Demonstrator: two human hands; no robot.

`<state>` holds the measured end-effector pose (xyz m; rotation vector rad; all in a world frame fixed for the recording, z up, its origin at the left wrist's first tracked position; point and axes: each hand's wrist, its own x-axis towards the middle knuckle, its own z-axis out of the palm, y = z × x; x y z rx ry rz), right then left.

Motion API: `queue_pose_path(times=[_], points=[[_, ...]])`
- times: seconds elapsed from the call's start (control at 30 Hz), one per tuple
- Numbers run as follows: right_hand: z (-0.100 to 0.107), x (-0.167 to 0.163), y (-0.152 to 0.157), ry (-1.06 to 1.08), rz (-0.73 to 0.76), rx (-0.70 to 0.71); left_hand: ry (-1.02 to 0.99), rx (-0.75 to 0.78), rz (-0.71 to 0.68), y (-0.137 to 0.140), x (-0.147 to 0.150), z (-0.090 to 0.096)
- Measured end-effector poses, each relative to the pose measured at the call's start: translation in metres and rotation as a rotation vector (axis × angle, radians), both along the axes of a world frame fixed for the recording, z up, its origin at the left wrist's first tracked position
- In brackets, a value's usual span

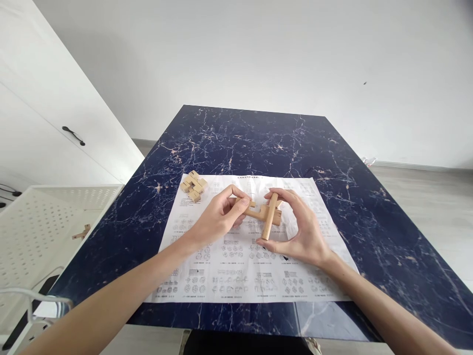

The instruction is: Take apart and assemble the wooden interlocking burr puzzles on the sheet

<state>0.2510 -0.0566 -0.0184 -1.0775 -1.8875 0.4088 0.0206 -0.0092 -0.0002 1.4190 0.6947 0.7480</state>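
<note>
The rod point(270, 217) is above the printed sheet point(216, 283), held across a notched piece point(254, 213); whether the two are locked together or only touching, you cannot tell from here. Your right hand point(305, 229) grips the rod by its ends, thumb at the near one and finger at the far one, while your left hand point(223, 209) pinches the notched piece between thumb and fingers. Both look like bare wood, so expect them to be light and stiff, a little slick on the smooth faces, with the thin neck of the notched piece probably weakest. Hold the rod at its ends and the piece by its thicker part, pulling straight rather than twisting. Beyond your left hand, a block cluster point(193, 186) sits at the sheet's far left corner, on the dark table point(236, 143).
</note>
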Motion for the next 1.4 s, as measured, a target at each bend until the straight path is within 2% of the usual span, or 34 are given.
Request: queue_pose_path(times=[0.23, 0.47, 0.7, 0.9, 1.1, 1.4], points=[[0.0034, 0.0007, 0.0004, 0.024, 0.057, -0.009, 0.03, 0.021, -0.02, 0.0042, -0.0033, 0.0026], [0.0058, 0.0003, 0.0006, 0.016, -0.013, 0.024, 0.014, 0.043, 0.004, 0.0052, -0.0027, 0.0041], [0.0068, 0.0068, 0.0036, 0.043, 0.104, -0.054, 0.034, 0.039, -0.008, 0.0063, -0.0043, 0.005], [0.0051, 0.0059, 0.0032, 0.023, 0.025, -0.022, 0.019, 0.048, 0.007, 0.0069, -0.0048, 0.0064], [0.0052, 0.0089, 0.0049, 0.053, 0.1, -0.047, 0.012, 0.05, -0.014, 0.0066, -0.0044, 0.0059], [0.0029, 0.0054, 0.0036, -0.033, -0.02, 0.058, 0.032, 0.061, -0.003, 0.0082, -0.0039, 0.0037]])
